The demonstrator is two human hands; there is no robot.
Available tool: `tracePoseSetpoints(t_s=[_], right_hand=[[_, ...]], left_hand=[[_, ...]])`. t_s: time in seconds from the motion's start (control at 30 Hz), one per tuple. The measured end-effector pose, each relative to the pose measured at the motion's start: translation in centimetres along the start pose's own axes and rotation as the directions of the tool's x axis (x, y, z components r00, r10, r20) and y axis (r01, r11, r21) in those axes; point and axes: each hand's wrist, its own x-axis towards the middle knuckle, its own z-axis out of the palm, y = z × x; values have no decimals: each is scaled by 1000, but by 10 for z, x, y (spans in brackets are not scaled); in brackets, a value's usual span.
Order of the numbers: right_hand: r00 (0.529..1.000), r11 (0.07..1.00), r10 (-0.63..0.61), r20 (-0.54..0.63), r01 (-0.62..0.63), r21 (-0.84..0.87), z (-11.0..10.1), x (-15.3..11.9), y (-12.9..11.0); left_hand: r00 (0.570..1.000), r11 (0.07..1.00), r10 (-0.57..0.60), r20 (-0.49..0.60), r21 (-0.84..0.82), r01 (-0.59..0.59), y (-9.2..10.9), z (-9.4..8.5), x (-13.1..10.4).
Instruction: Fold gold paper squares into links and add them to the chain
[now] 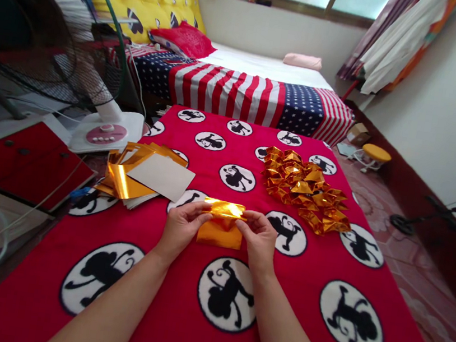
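Observation:
A sheet of shiny gold foil paper (220,233) is stretched between my hands above the red cloth, its upper part bent over in a bright fold. My left hand (184,222) pinches its left edge between thumb and fingers. On the opposite edge, my right hand (259,235) grips it the same way. Left of my hands lies a loose stack of gold paper sheets (129,177), with a pale sheet (162,176) face up on top. To the right sits a heap of folded gold paper pieces (300,187), lying close together.
The table wears a red cloth (158,308) with black monkey prints in white circles. A fan (109,129) stands by its left edge, a cable nearby. Behind is a bed (239,90) with a striped and starred cover. A yellow stool (376,153) stands on the floor at right.

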Motion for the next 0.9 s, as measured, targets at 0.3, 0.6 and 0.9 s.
tracePoseSetpoints(t_s=[0.3,0.6,0.9], right_hand=[[994,999,-49,-100,50,4,4,-5,-6],[989,994,-105,-103,105,-8,4,-7,-9],[995,996,-69,-73,72,47,5,-7,-12]], left_hand=[[982,969,167,-86,199,-148,5,0,-4],[960,943,259,-108,246,-226,11,-1,-6],[952,940,285,-111,224,-256,11,-1,-7]])
